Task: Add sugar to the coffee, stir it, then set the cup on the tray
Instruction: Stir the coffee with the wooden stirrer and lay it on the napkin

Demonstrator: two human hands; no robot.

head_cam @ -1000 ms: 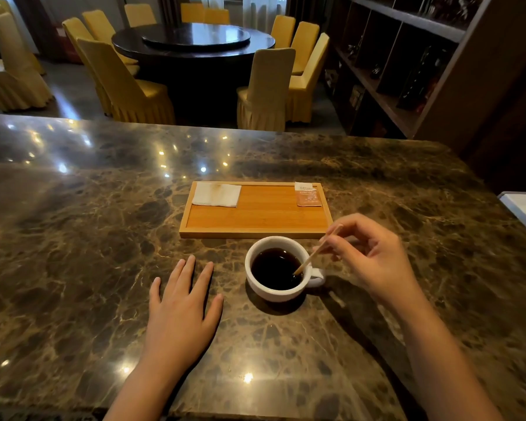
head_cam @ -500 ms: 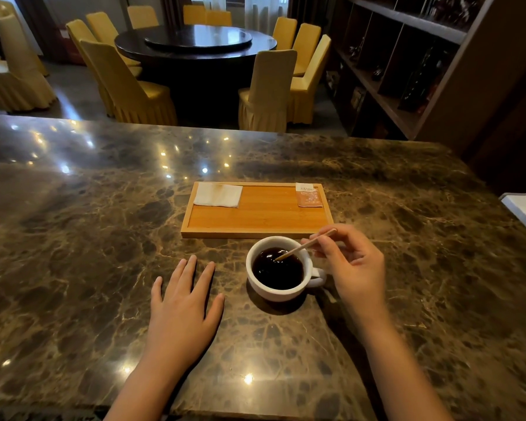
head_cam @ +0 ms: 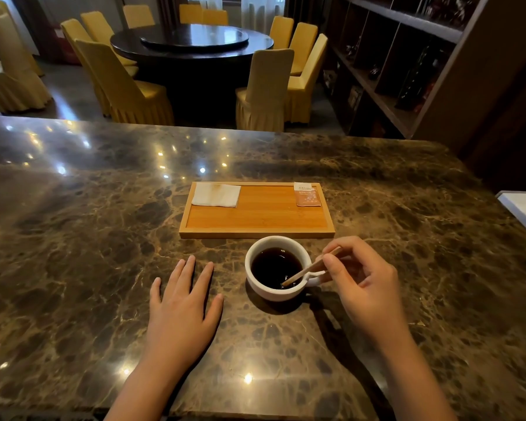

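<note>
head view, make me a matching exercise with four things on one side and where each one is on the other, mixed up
Things:
1. napkin
2. sugar packet
3. stir stick
4. left hand

Places:
A. flat on the counter, left of the cup
B. far right corner of the tray
C. far left corner of the tray
D. held by the right hand, tip in the coffee

Pairs: 1-C, 2-B, 3-D, 4-A

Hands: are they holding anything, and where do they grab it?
The right hand pinches the wooden stick near its top end. The left hand lies flat, holding nothing.
</note>
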